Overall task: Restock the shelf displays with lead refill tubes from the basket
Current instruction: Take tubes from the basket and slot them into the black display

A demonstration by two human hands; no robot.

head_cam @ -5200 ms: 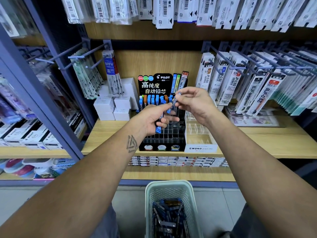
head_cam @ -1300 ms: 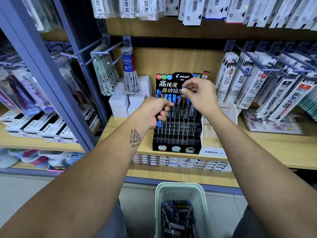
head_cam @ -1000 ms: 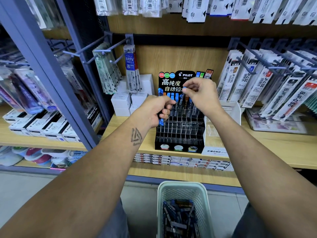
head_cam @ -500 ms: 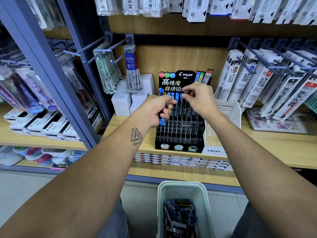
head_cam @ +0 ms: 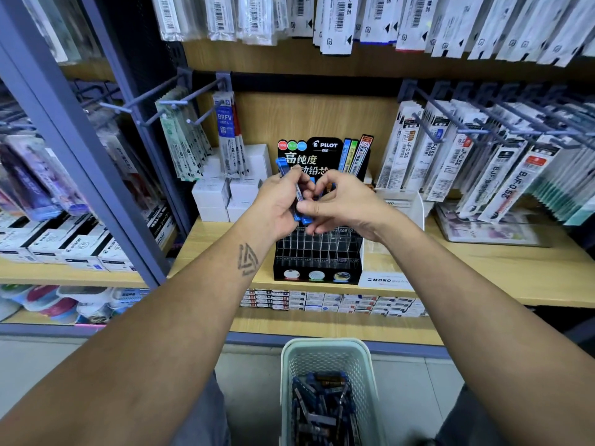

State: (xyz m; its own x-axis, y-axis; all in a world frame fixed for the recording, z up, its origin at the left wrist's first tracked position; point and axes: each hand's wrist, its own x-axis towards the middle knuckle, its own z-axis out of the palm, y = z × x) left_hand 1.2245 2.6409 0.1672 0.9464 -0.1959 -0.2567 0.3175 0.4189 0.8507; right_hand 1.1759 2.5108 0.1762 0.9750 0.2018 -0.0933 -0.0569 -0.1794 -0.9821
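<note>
At the centre of the frame the person's left hand [head_cam: 277, 206] has its grip curled round a small bundle of slim blue-capped lead refill tubes [head_cam: 298, 201], one blue cap poking up above the knuckles. The right hand [head_cam: 346, 204] meets it from the right, thumb and forefinger pinching the lower end of one tube in that bundle. Both hands hang directly in front of the black Pilot counter display with rows of clear slots [head_cam: 317, 252], which stands on the light wooden shelf [head_cam: 483, 268]; they cover its upper rows, so what sits in those slots cannot be told, while the lower rows in view look bare. The display's black header card shows above the hands. Just right of the display, touching or nearly so, stands a white Mono display stand [head_cam: 388, 278]. To its left, stacked small white boxes [head_cam: 225, 201] sit against the back panel, with hanging refill packs on blue-grey metal pegs [head_cam: 225, 140] above them. At the right of the frame, more white pen-refill packs [head_cam: 483, 169] hang from pegs and slant forward over the shelf. A blue-grey upright post [head_cam: 80, 149] runs down the left of the frame. At the bottom centre, between the two forearms, a pale green perforated plastic basket [head_cam: 325, 355] stands on the floor, holding a loose heap of dark blue tubes [head_cam: 322, 410].
</note>
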